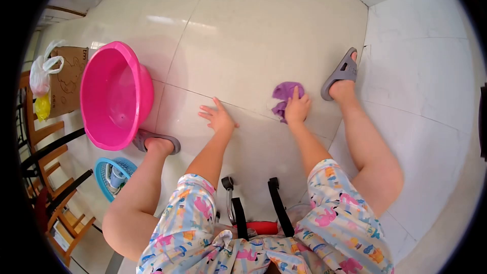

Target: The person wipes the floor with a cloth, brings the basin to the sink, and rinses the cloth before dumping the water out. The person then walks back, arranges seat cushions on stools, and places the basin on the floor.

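My right hand (298,108) presses a crumpled purple cloth (285,90) against the pale tiled floor (253,35), near the right slipper. Parts of the cloth show above and to the left of the fingers. My left hand (219,117) is over the floor between the two feet, its fingers spread and nothing in it. To its left, a large pink basin (112,96) stands tilted toward the camera view, with no contents visible inside.
Grey slippers (342,75) are on both feet. A blue basket (104,172) with items sits below the basin. At the left are a cardboard box (68,81), plastic bags (39,78) and wooden chairs (48,132). A white wall (416,66) bounds the right side.
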`<state>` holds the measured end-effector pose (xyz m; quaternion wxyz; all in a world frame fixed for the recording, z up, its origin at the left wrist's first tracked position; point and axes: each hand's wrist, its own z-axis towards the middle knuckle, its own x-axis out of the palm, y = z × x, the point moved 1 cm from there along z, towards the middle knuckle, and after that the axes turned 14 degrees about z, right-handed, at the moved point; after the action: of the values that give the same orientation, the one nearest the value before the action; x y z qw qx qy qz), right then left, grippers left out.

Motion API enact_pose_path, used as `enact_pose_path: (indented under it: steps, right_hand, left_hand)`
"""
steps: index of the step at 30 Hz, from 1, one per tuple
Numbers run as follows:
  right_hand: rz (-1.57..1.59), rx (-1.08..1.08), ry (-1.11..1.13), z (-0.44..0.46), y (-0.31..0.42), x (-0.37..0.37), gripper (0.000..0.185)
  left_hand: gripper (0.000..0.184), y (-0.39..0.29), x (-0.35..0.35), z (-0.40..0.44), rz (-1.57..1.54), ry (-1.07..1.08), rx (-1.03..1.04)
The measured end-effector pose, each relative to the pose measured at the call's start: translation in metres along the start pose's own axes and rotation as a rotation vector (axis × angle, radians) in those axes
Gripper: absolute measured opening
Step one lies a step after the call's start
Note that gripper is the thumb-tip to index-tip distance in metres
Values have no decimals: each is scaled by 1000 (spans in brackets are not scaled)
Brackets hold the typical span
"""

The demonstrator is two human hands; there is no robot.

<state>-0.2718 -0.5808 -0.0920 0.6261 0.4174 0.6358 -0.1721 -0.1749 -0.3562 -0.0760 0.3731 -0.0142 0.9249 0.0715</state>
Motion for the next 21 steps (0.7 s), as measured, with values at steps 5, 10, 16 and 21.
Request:
enact_pose_path:
  steps: [5, 10, 16, 21]
  right_hand:
    - [240, -81, 143, -48, 8, 28, 53]
    - [565, -112, -107, -14, 22, -5, 56]
    - [360, 48, -422, 102, -67, -62, 47]
    - [9, 481, -288, 130, -143, -52, 51]
  left_hand:
    - [135, -2, -1, -6, 29, -4, -2]
    - [137, -2, -4, -3, 79, 22, -31]
    - [139, -9, 5, 2, 87, -16, -31]
    - [140, -8, 8, 3, 124, -32, -40]
